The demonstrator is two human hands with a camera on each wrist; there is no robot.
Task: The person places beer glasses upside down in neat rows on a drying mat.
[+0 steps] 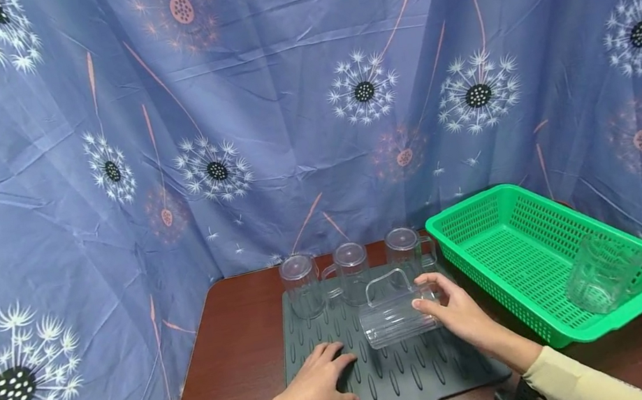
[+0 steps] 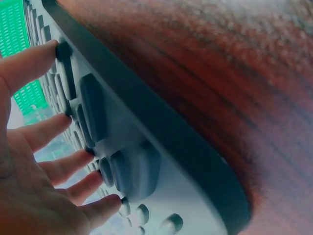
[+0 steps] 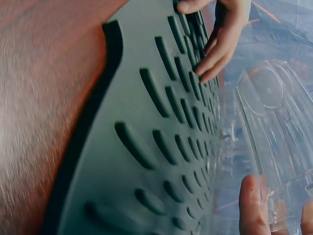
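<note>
- The right hand (image 1: 461,314), from where I stand, is curled round a clear mug (image 1: 395,320), thumb and fingers gripping it at its mouth end.
- That mug is up over the middle of the mat (image 1: 384,387), tipped onto its side, its handle on top and its bottom pointing away from the gripping fingers.
- The left hand (image 1: 321,385) is spread out and has hold of nothing; its fingertips touch the ridges near the mat's left edge.
- Three more clear mugs stand bottoms-up in a row along the mat's far end: a left mug (image 1: 302,288), a middle mug (image 1: 353,276) just beside it, and a right mug (image 1: 404,253) a bit apart, its handle turned to the right.
- Right of the mat, close by, sits a green basket (image 1: 472,266) with holes all over its sides and floor.
- In the basket's near end, the part right of the mat, there's clear glassware (image 1: 596,285) leaning over; I can't tell whether it is one piece or two.
- Under the mat is a reddish-brown tabletop (image 1: 214,359), showing past its left edge.
- Beyond the mat hangs a blue cloth (image 1: 280,108) printed with dandelions.
</note>
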